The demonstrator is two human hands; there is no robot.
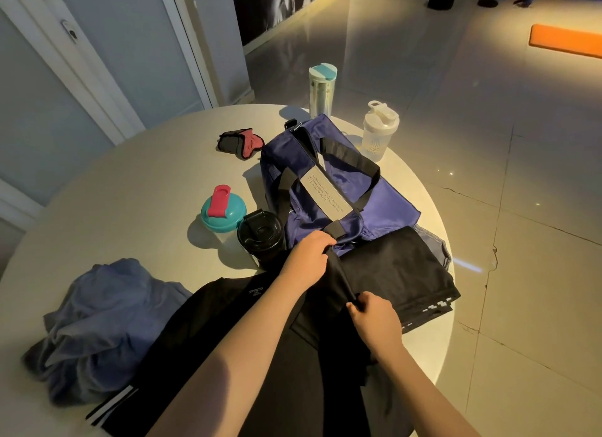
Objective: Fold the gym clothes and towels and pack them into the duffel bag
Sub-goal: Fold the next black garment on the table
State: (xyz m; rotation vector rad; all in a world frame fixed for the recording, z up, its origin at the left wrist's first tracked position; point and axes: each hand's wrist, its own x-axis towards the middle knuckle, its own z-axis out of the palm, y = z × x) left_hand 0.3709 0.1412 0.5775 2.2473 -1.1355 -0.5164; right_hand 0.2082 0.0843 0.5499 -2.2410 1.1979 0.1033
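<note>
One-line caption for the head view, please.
Left hand and right hand pinch a black garment by the duffel bag on a table.

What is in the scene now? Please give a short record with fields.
table: round, white
bag: blue, lying on the table, black handles on top
left hand: grips the black cloth beside the bag
right hand: pinches the same cloth, nearer the person
blue garment: crumpled, at the left
behind the bag: clear bottle, white shaker
left of the bag: teal shaker, black cup, gloves
</note>
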